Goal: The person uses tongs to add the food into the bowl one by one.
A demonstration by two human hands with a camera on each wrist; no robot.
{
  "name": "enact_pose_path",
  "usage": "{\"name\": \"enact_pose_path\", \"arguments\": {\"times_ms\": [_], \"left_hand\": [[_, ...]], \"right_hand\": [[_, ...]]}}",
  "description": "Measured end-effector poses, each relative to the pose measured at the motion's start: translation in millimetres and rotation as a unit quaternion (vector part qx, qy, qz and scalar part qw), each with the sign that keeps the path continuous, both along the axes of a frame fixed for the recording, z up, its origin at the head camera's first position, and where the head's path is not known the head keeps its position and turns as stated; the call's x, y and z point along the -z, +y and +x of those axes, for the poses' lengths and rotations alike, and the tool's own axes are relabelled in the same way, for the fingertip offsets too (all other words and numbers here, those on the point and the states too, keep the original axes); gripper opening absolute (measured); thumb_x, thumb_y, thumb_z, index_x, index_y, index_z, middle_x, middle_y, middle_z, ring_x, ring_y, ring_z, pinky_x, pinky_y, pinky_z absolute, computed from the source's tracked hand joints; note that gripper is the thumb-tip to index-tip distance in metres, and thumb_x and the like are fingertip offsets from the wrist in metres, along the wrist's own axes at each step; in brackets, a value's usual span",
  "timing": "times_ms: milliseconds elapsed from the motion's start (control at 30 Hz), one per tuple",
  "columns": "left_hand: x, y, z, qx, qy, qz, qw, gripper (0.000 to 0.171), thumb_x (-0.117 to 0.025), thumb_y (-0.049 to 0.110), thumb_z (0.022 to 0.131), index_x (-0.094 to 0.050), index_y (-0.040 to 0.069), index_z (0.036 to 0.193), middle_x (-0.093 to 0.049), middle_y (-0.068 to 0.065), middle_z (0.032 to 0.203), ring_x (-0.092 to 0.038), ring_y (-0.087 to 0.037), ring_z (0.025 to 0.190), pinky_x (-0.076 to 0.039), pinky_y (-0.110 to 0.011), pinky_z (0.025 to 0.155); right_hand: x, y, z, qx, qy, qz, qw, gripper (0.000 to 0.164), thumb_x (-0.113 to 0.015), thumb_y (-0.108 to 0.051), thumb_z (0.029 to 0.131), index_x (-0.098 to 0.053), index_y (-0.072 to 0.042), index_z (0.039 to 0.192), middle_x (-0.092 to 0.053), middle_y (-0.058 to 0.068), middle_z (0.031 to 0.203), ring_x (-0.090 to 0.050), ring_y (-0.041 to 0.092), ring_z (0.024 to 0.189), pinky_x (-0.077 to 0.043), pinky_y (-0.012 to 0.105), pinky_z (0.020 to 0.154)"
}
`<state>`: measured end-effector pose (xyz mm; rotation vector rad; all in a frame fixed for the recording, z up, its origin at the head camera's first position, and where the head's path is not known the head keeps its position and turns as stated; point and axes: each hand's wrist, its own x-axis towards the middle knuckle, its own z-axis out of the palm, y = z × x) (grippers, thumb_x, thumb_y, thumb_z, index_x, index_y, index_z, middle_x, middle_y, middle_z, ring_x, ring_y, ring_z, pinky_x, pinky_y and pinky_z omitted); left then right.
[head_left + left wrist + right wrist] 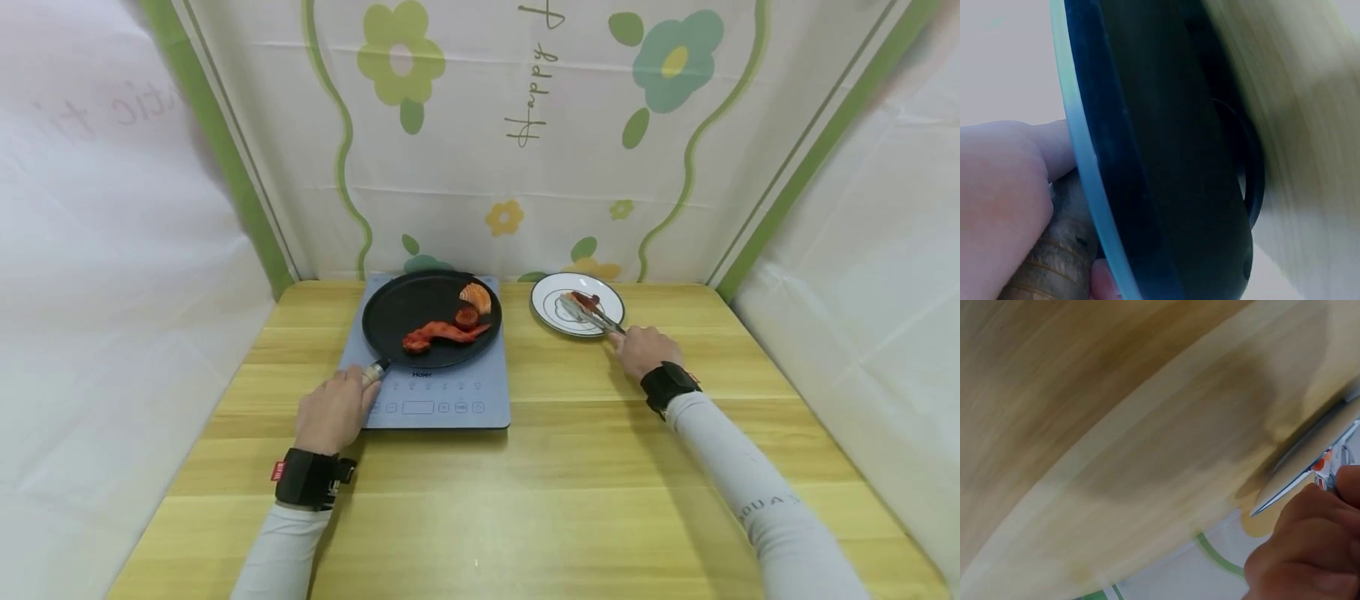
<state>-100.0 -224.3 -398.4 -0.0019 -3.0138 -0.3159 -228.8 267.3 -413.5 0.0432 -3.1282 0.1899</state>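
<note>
My left hand (332,410) grips the handle (377,372) of a round black frying pan (405,304). In the pan lie a red chicken-wing-like piece (446,332), a dark red round slice (466,318) and an orange, striped fan-shaped piece (476,297). My right hand (647,351) holds metal tongs (592,314), whose tips are over a white plate (546,310) with a dark rim. A reddish-brown food piece (584,301) is at the tong tips; whether they pinch it I cannot tell. In the right wrist view, curled fingers (1310,550) show beside the plate's edge.
Under the pan is a pale blue induction cooker (480,392) with touch controls along its front. Both cooker and plate stand toward the back of the wooden table (495,508). A flower-printed curtain (465,167) hangs close behind them, and white sheets (112,292) flank the sides.
</note>
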Motion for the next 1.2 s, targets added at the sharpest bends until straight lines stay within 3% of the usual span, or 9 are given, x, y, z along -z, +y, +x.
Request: {"name": "enact_pose_path", "arguments": {"times_ms": [1200], "left_hand": [[-3.2, 1.8, 2.5, -0.002, -0.001, 0.001, 1.0, 0.035, -0.051, 0.042, 0.099, -0.051, 0.006, 0.097, -0.053, -0.009, 0.077, -0.048, -0.023, 0.06, -0.034, -0.034, 0.048]], "right_hand": [[1.3, -5.4, 8.2, -0.008, 0.032, -0.006, 0.999, 0.053, -0.04, -0.047, 0.101, -0.053, -0.006, 0.07, -0.05, 0.011, 0.062, -0.046, 0.025, 0.051, -0.034, 0.039, 0.042]]}}
